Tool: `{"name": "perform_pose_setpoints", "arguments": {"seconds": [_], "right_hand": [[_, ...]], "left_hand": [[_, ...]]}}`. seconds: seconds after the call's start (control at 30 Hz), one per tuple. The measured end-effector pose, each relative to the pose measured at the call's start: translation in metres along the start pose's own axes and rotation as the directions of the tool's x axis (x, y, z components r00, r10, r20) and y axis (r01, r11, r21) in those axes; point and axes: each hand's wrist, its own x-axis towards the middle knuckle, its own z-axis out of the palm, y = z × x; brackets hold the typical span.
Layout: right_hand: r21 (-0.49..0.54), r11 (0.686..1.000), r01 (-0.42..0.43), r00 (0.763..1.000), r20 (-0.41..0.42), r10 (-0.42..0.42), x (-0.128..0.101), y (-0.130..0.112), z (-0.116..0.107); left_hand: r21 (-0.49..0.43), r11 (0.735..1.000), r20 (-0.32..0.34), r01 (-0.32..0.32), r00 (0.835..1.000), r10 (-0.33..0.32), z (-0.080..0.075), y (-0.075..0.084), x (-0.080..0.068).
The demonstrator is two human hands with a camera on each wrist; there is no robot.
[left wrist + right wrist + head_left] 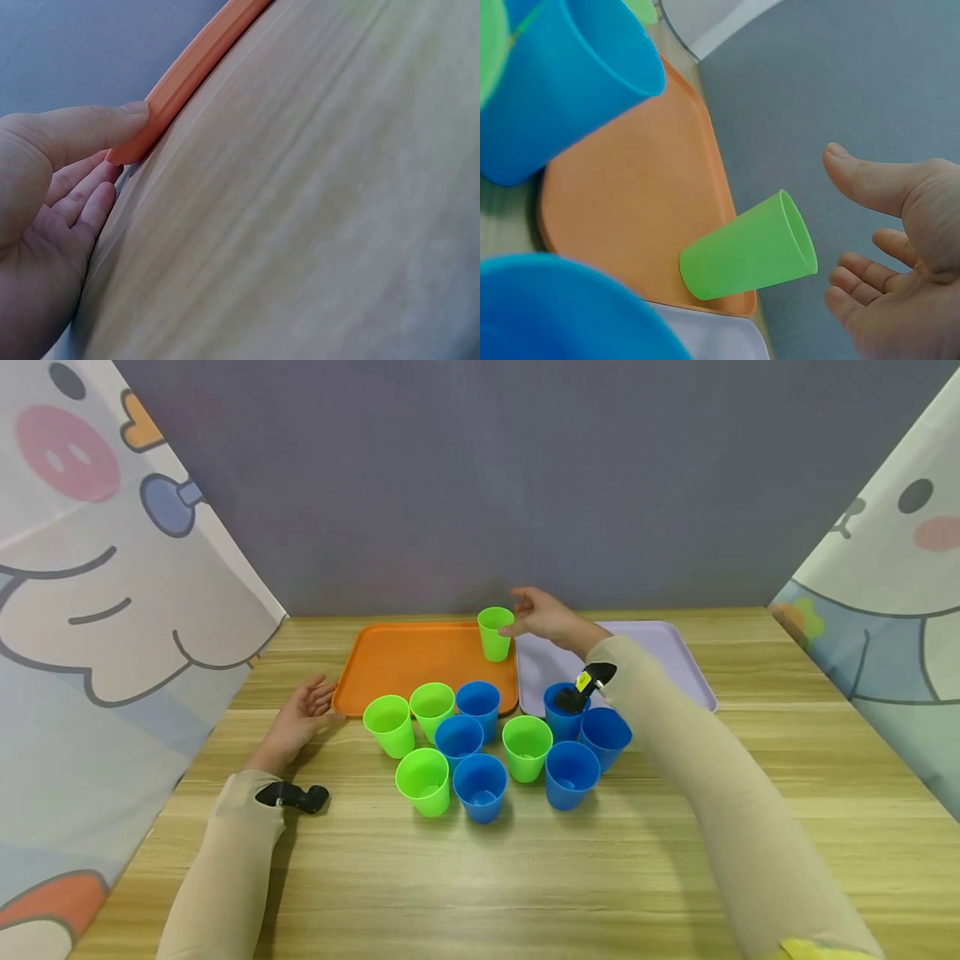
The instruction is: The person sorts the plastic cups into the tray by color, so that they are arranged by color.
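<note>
On the orange tray (405, 662), at its far right corner: a green cup (495, 633), upright. Just beside its rim, the right hand (546, 617), fingers spread and relaxed, gripping nothing. At the tray's near left corner, the left hand (300, 720), fingers straight, thumb (90, 131) pressed against the rim. Right of the orange tray, a lilac tray (675, 660). In front on the wooden table (525, 877), a cluster of green and blue cups (480, 787).

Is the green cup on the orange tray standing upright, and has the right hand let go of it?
Upright: the green cup stands mouth up on the orange tray. The right hand is open beside its rim, apart from it in the right wrist view.
</note>
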Motion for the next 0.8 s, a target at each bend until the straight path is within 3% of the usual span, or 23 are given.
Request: {"name": "perform_pose_setpoints", "arguments": {"seconds": [0.4, 0.8], "right_hand": [[-0.005, 0.996, 0.087, 0.990, 0.110, -0.086, -0.032, 0.003, 0.000], [0.025, 0.986, 0.164, 0.946, 0.278, -0.165, -0.067, 0.013, 0.011]], "left_hand": [[0.004, 1.000, 0.000, -0.007, 1.000, 0.007, -0.001, -0.001, 0.001], [0.014, 1.000, -0.002, 0.004, 1.000, -0.004, -0.001, -0.002, 0.000]]}}
